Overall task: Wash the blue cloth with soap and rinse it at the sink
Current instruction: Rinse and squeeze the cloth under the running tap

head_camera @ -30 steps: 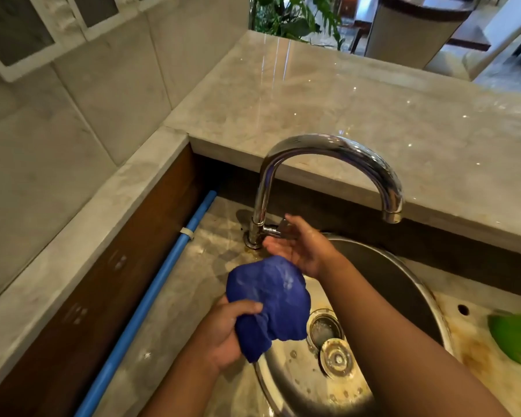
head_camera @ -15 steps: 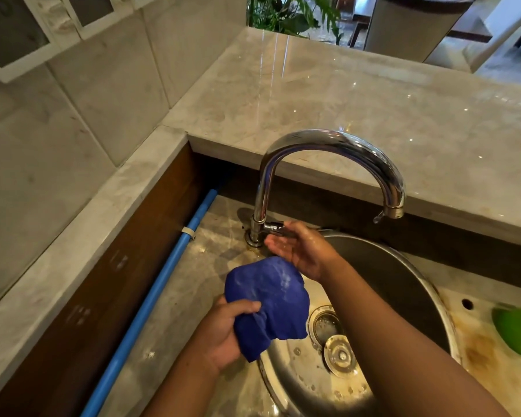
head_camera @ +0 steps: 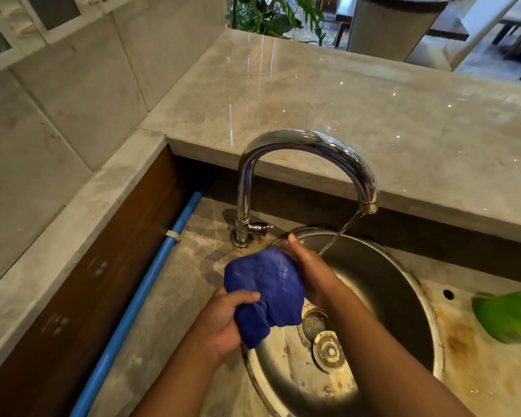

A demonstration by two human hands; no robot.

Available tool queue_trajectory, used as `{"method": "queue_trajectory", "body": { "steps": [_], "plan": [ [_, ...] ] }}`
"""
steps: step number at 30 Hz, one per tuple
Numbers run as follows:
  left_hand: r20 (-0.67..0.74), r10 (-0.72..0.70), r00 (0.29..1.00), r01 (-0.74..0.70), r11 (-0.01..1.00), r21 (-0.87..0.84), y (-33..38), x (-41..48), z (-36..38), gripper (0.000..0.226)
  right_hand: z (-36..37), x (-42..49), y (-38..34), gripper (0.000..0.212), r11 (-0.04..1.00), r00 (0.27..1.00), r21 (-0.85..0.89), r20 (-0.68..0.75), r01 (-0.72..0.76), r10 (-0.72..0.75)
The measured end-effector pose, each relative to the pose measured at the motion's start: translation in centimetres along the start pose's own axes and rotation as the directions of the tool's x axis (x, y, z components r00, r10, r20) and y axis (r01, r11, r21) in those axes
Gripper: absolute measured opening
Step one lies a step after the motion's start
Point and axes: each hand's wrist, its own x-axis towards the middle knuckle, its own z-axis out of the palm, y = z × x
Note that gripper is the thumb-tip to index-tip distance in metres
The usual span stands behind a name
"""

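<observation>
Blue cloth [head_camera: 265, 290]: deep blue, bunched into a rounded, creased wad with a loose tail hanging from its lower edge. It is held in the air over the left rim of the sink [head_camera: 388, 302], below and to the left of the spout, clear of the water.

Left hand [head_camera: 226, 320]: clamped on the cloth's lower left part, thumb across the front, fingers wrapped behind the fabric.

Right hand [head_camera: 310, 272]: laid against the cloth's right side; the visible fingers are stretched out straight, pointing up and away, pressing rather than gripping.

Sink: round steel bowl set in a stained stone top. It contains an open drain [head_camera: 313, 322] and, just beside it, a round metal strainer plug [head_camera: 328, 350] lying on the bottom, with scattered droplets around.

Faucet [head_camera: 310, 142]: chrome gooseneck, small side handle [head_camera: 257, 227] at its base. A thin stream of water [head_camera: 340, 233] slants from the spout into the bowl, passing to the right of the right hand.

Surroundings: a blurred green object [head_camera: 509, 317] on the top right of the sink; a blue pipe [head_camera: 139, 299] along the left wall; a raised marble counter [head_camera: 343, 94] behind.
</observation>
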Motion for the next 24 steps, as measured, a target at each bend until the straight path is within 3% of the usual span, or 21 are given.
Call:
{"method": "queue_trajectory", "body": {
  "steps": [3, 6, 9, 11, 13, 15, 16, 18, 20, 22, 24],
  "plan": [
    [-0.010, -0.023, 1.000, 0.024, 0.997, 0.071, -0.4, 1.9, 1.8, 0.054, -2.4, -1.0, 1.4, 0.070, 0.992, 0.997, 0.105, -0.016, -0.075, 0.078],
    [0.025, -0.056, 0.998, 0.052, 0.988, 0.145, -0.8, 3.6, 4.0, 0.055, -4.6, -1.8, 1.5, 0.061, 0.957, 0.990, 0.260, -0.012, -0.132, 0.140],
    [0.042, -0.100, 0.994, 0.088, 0.969, 0.231, -0.8, 4.8, 6.0, 0.056, -6.2, -2.4, 0.6, 0.054, 0.932, 0.993, 0.353, -0.045, -0.082, 0.105],
    [0.005, -0.110, 0.994, 0.106, 0.964, 0.245, -0.5, 5.7, 7.0, 0.046, -6.8, -2.5, -0.4, 0.045, 0.947, 0.995, 0.321, -0.098, 0.012, 0.021],
    [-0.050, -0.112, 0.992, 0.121, 0.965, 0.234, -0.2, 6.5, 7.7, 0.033, -7.0, -2.3, -1.2, 0.032, 0.980, 0.972, 0.153, -0.214, 0.130, -0.096],
    [-0.108, -0.091, 0.990, 0.113, 0.970, 0.214, -0.1, 7.4, 8.3, 0.028, -6.9, -2.3, -1.8, 0.033, 0.954, 0.882, -0.189, -0.372, 0.234, -0.290],
    [-0.141, -0.080, 0.987, 0.108, 0.974, 0.201, -0.3, 8.0, 8.5, 0.026, -6.4, -2.5, -2.1, 0.037, 0.890, 0.818, -0.376, -0.405, 0.259, -0.409],
    [-0.179, -0.066, 0.982, 0.097, 0.981, 0.168, -0.6, 8.6, 9.2, 0.017, -4.9, -3.3, -2.2, 0.030, 0.727, 0.698, -0.594, -0.356, 0.344, -0.621],
    [-0.185, -0.093, 0.978, 0.114, 0.988, 0.107, -0.9, 9.2, 9.6, 0.027, -2.2, -4.2, -1.9, 0.021, 0.629, 0.676, -0.657, -0.239, 0.416, -0.697],
    [-0.147, -0.153, 0.977, 0.165, 0.983, 0.076, -1.3, 9.4, 10.0, 0.045, -0.2, -3.7, -0.9, 0.037, 0.523, 0.677, -0.779, -0.178, 0.346, -0.714],
    [-0.116, -0.140, 0.983, 0.151, 0.985, 0.088, -2.0, 9.4, 10.3, 0.048, -0.2, -2.3, -0.6, 0.037, 0.441, 0.624, -0.878, -0.241, 0.187, -0.744]
  ]
}}
